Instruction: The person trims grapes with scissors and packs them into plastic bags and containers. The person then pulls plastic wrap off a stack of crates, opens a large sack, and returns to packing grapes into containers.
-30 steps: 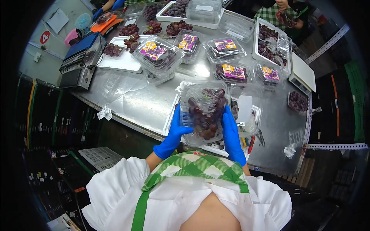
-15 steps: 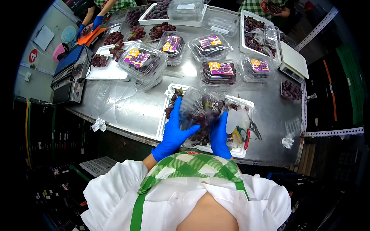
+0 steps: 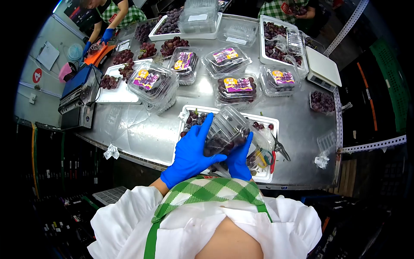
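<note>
A clear plastic clamshell box (image 3: 227,126) with dark grapes in it is held tilted between both palms. My left hand (image 3: 193,150), in a blue glove, grips its left side, with the thumb across the near end. On the other side my right hand (image 3: 239,160), also gloved in blue, wraps the near right edge. Below the box lies a white foam tray (image 3: 274,125) with loose dark grapes (image 3: 192,119) and crumpled clear plastic. Pruning shears (image 3: 281,148) with red handles rest at the tray's right edge.
Labelled grape boxes (image 3: 236,89) stand beyond the tray. A white scale (image 3: 322,69) and a tray of grapes (image 3: 263,47) are at back right. A blue-cased device (image 3: 79,93) stands left. Two people in checked aprons stand at the far side; one wears blue gloves (image 3: 108,35).
The box has turned in my hands, so its ribbed clear plastic side now faces up and the grapes show lower down. The view has shifted slightly.
</note>
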`<state>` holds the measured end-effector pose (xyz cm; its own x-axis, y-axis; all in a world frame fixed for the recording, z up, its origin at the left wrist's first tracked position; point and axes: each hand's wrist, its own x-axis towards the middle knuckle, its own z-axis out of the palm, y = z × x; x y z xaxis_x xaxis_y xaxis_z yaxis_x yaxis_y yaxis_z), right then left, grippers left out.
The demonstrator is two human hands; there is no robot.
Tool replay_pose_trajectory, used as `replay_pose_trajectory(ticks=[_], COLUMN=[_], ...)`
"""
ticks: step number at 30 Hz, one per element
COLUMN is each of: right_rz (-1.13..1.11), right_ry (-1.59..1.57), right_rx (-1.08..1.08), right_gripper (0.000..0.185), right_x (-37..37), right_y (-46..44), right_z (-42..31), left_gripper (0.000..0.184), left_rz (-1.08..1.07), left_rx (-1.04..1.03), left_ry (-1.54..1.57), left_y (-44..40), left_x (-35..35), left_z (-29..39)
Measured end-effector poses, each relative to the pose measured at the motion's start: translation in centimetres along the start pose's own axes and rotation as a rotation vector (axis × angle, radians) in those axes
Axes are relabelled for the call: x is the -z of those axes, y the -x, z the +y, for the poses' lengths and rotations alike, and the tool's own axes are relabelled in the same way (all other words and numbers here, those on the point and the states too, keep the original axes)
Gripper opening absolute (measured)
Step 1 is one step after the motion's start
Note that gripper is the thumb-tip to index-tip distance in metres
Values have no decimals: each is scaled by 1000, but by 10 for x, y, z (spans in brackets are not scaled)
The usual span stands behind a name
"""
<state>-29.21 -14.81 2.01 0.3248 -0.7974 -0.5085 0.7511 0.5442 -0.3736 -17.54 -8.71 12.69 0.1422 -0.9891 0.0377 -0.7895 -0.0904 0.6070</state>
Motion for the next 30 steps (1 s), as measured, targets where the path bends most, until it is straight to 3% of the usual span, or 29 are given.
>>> replay_pose_trajectory(ticks=[3, 5, 8, 10, 13, 16, 18, 22, 26, 30], right_rz=[-125, 71, -74, -260, -53, -178, -242, -223, -230, -232], right_ry=[-65, -59, -231, -160, 17, -191, 26, 49, 111, 163], right_rx=[-13, -59, -184, -196, -117, -264, -71, -147, -164, -162], right_gripper=[63, 62, 58, 56, 53, 47, 45, 45, 45, 45], right_x=[6, 2, 25, 27, 39, 52, 61, 61, 65, 69], right_y=[5, 12, 8, 11, 6, 0, -5, 1, 8, 12], right_z=[-3, -8, -13, -13, -5, -6, 0, -10, -22, -30], left_gripper=[97, 97, 97, 97, 95, 92, 92, 90, 87, 84], left_rz=[-54, -58, -22, -27, -66, -61, -21, -11, -26, 140], left_rx=[11, 8, -7, 30, 77, 132, 43, 17, 124, 143], left_ry=[-32, -53, -29, 19, -5, 7, 13, 5, 106, 220], left_y=[1, 1, 4, 7, 12, 15, 17, 22, 32, 39], left_x=[1, 2, 1, 2, 1, 1, 1, 5, 9, 8], left_z=[5, 6, 1, 0, 6, 6, 2, 1, -9, -31])
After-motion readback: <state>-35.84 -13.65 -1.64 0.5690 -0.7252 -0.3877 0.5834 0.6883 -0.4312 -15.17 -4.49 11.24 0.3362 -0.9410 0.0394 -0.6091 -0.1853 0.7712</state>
